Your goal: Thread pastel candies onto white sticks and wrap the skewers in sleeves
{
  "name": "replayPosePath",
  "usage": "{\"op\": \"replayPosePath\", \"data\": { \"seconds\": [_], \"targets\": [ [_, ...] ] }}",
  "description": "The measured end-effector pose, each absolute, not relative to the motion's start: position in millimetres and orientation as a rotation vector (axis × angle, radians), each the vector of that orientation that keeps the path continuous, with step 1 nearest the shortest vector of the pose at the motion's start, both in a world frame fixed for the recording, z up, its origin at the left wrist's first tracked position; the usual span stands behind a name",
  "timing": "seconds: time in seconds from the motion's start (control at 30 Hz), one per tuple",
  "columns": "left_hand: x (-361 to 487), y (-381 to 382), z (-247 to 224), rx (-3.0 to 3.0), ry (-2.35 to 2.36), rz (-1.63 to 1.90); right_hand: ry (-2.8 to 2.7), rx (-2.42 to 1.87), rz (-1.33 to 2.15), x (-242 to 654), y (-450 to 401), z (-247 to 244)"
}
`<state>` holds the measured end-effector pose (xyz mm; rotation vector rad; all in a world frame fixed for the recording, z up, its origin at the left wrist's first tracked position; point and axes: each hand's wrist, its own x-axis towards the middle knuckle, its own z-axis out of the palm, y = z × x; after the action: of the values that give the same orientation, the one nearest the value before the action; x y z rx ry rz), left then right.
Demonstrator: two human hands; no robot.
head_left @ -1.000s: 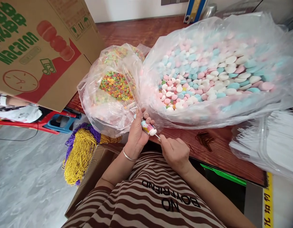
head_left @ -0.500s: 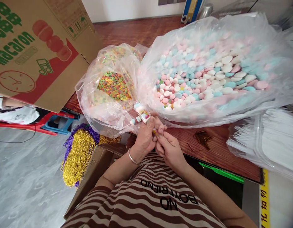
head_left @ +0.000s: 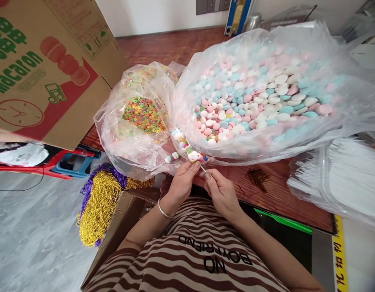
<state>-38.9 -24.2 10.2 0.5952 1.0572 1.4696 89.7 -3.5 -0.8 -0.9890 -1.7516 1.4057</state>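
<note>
White stick (head_left: 203,168) now shows between the hands (head_left: 182,182) (head_left: 221,190), left pinching wrapped candy (head_left: 192,154), right the stick.

Left of the candy bag (head_left: 236,152), we see the cardboard box (head_left: 64,117) cut off at the edge; in front of the bag, the right hand (head_left: 222,191) hides the lower end of the white stick (head_left: 203,168).

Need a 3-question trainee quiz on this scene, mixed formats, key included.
1. True or false: the left hand has a bracelet at its wrist.
2. The bag beside the Macaron carton holds: (a) white sticks; (b) small multicoloured rings; (c) gold bead strands.
3. Fill in: at the near end of the wrapped candies, the right hand pinches a thin white ____.

Key: 1 true; 2 b; 3 stick.
</note>
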Motion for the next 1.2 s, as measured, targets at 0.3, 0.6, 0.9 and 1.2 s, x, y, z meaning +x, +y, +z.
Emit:
{"op": "replayPosePath", "data": {
  "seconds": [0.3, 0.6, 0.9, 1.2],
  "targets": [
    [-30, -35, -2, 0.780, 1.171, 1.391, -1.747, -0.975, 1.069, 80, -5, -10],
    [-41, -33, 14, 0.479, 1.244, 1.602, -1.943, -0.874, 0.772, 84, -8, -19],
    [-41, -32, -3, 0.606, 1.334, 1.611, -1.780, -1.058, 1.146, 88, -8, -13],
    [-44, -37, -4, 0.815, 1.450, 1.482, -1.708, -0.920, 0.897, 84, 4, -6]
  ]
}}
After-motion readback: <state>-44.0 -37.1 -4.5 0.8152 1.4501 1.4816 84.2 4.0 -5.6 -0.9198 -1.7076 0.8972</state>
